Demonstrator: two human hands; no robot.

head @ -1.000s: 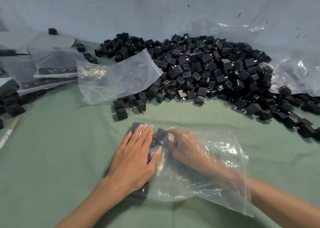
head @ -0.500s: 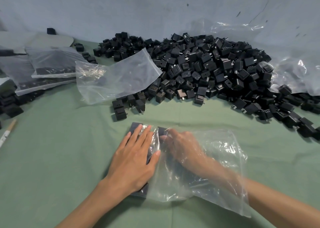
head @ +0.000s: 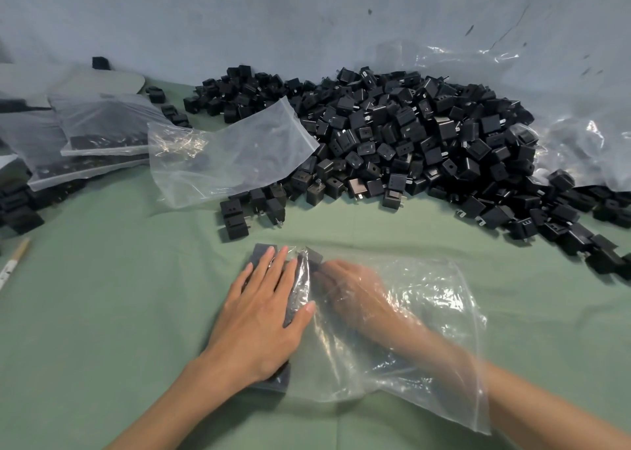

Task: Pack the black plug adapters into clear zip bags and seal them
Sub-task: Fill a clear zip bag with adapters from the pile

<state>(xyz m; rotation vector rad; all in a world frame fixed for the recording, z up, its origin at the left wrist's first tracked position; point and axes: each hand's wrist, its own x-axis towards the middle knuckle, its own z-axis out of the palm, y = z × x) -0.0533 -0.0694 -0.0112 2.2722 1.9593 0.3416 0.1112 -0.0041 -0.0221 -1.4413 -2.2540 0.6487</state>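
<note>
From the head camera, the clear zip bag (head: 431, 316) lies flat on the green cloth (head: 102, 330) just in front of the person, its closed end to the left and its mouth to the right, so that an arm can go in along the table; the left hand (head: 263, 316) rests palm down on that closed end, fingers straight and slightly spread, and I judge it is there to pin the packed adapters (head: 260, 252) in a flat row so they do not tumble while more are set beside them; dark blocks show above its fingertips, beside its thumb and under its wrist; the right hand (head: 351, 292) is inside the bag to well past the wrist, forearm angled in from the lower right, reaching toward the same row; the film and glare blur it, so I cannot tell whether its fingers are straight or curled round an adapter; the bag is unsealed, and most of it looks empty; the main supply, a broad pile of black plug adapters (head: 409, 135), sits beyond the hands against the wall, with a few strays near its front edge within easy reach; an empty zip bag (head: 232, 156) leans on the pile's left flank, probably the next one; filled bags (head: 99, 132) are stacked at far left.
</note>
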